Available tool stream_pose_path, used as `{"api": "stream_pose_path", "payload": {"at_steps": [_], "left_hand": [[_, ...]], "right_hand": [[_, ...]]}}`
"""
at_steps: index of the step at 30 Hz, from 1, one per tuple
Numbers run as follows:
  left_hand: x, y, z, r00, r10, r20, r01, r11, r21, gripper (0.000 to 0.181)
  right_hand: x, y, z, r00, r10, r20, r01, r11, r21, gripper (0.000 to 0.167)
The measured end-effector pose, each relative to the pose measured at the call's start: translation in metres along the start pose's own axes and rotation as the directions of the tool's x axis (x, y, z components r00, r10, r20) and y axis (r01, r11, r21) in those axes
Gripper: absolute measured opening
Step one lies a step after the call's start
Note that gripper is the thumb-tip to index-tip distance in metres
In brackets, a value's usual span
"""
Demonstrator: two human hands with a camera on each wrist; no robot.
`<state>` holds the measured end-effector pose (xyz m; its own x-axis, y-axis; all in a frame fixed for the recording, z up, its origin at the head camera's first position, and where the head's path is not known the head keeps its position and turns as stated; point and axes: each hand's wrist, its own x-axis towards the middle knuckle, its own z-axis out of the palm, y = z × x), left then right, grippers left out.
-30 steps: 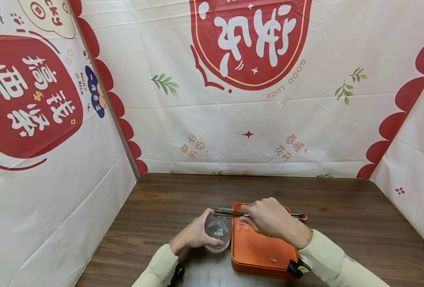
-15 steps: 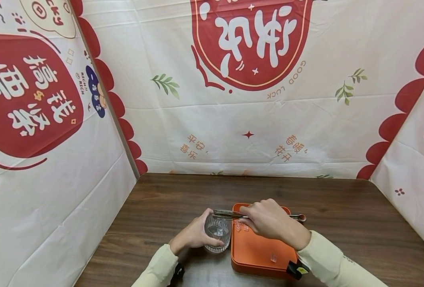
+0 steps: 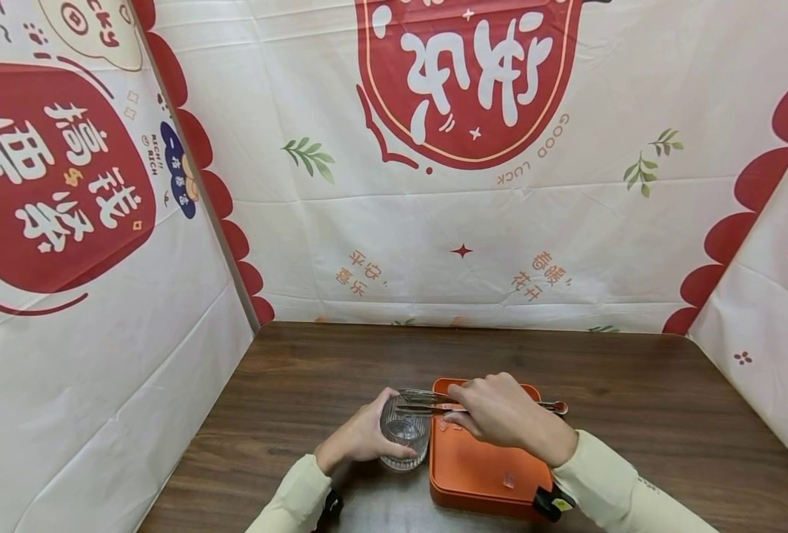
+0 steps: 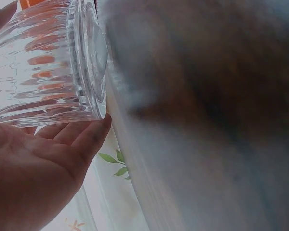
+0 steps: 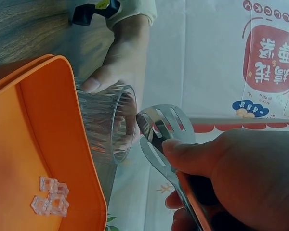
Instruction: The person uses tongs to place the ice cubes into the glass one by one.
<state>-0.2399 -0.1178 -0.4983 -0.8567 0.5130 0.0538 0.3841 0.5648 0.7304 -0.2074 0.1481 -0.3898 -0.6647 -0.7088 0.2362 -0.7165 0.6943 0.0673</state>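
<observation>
The glass (image 3: 407, 431) is being clasped by the left hand (image 3: 364, 435), just beside the orange box (image 3: 477, 463). The tongs (image 5: 169, 174) are hovering at the glass's mouth, tips parted, and the right hand (image 3: 509, 411) is gripping them. Clear cubes (image 5: 51, 197) are lying in the box, which is resting on the table (image 3: 321, 363).
</observation>
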Motion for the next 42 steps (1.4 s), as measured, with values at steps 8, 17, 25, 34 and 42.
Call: {"api": "stream_pose_path", "payload": {"at_steps": [8,17,25,34,42], "left_hand": [[0.0,0.0,0.0,1.0,0.007,-0.004,-0.007,1.0,-0.005,0.084],[0.0,0.0,0.001,1.0,-0.002,-0.014,0.002,1.0,0.01,0.084],[0.001,-0.001,0.001,0.999,0.036,-0.012,-0.036,0.999,-0.02,0.081],[0.0,-0.002,0.002,0.999,0.035,-0.007,-0.035,0.998,-0.043,0.083],[0.0,-0.001,0.001,1.0,0.025,-0.011,-0.026,0.999,-0.039,0.083]], "right_hand": [[-0.003,0.001,0.0,1.0,0.027,-0.008,-0.027,1.0,-0.009,0.031],[-0.008,0.003,0.0,0.998,0.046,-0.037,-0.047,0.999,-0.022,0.044],[-0.016,0.01,0.0,0.998,0.056,-0.032,-0.057,0.997,-0.053,0.049],[-0.031,0.024,-0.001,0.995,0.041,-0.093,-0.049,0.995,-0.091,0.048],[-0.046,0.041,0.0,0.99,0.042,-0.134,-0.064,0.985,-0.161,0.046]]}}
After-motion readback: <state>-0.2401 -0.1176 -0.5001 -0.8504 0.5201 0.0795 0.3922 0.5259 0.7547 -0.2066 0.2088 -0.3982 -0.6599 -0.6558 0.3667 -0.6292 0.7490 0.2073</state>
